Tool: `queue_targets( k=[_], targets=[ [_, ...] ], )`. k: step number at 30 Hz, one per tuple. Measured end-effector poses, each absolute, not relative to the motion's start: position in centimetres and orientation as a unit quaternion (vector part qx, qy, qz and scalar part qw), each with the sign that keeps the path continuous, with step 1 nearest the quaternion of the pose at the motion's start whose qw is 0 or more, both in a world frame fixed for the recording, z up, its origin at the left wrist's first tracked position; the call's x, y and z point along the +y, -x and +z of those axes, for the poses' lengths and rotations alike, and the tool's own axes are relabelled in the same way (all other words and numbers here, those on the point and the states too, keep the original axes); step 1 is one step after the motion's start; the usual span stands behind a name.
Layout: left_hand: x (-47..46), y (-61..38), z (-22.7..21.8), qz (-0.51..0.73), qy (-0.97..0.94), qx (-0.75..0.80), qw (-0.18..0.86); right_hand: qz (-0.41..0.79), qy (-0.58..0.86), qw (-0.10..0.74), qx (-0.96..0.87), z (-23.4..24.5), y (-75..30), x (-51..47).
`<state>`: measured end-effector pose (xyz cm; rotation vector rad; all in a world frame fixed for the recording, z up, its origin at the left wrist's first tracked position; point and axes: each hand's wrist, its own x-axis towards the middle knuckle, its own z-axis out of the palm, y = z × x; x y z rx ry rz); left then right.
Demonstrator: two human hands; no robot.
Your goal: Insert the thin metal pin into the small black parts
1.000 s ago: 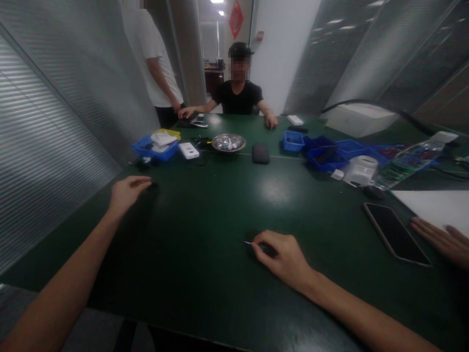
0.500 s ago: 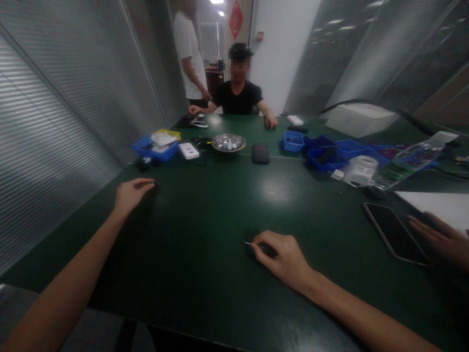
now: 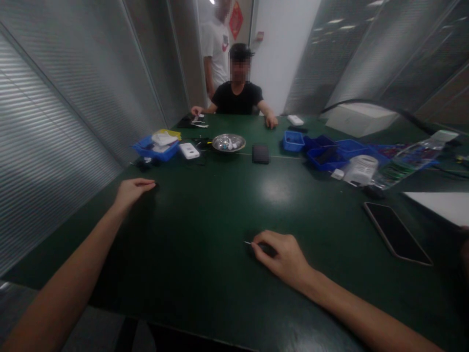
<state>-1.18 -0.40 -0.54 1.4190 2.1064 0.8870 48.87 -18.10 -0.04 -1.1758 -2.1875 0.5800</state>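
My right hand [image 3: 280, 254] rests on the dark green table [image 3: 205, 274], thumb and forefinger pinched on a thin, short, whitish pin-like piece [image 3: 247, 242] that points left. Its exact kind is too small to make out. Farther off on the left, my left hand [image 3: 134, 191] is closed in a pinch just over the tabletop. Whatever sits between those fingertips, if anything, cannot be made out. Beyond my hands stands a round metal dish [image 3: 238, 149] with small pieces in it, and a black square object [image 3: 260, 154] lies beside it.
At the left back are a blue basket [image 3: 166, 156] and a white device [image 3: 189, 151]. Blue trays [image 3: 293, 142], a tilted plastic bottle [image 3: 410, 164] and a phone [image 3: 397, 233] lie to the right. A person in black [image 3: 238, 100] sits opposite; another in white [image 3: 216, 54] stands behind.
The standing person has moved to the right. A co-worker's hand at the right edge has withdrawn from beside the phone. My hands have hardly moved.
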Motion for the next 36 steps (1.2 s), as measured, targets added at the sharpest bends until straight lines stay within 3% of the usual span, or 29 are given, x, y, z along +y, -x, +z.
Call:
queue_targets(
  k=[13, 36],
  targets=[
    [-0.4, 0.6, -0.7, 0.320, -0.578, 0.741, 0.122, 0.213, 0.443, 0.284, -0.823, 0.1, -48.7, -18.4],
    [-0.7, 0.9, -1.2, 0.272, -0.690, 0.669, 0.037, 0.220, 0.442, 0.287, -0.821, 0.2, -48.8, -18.1]
  ],
)
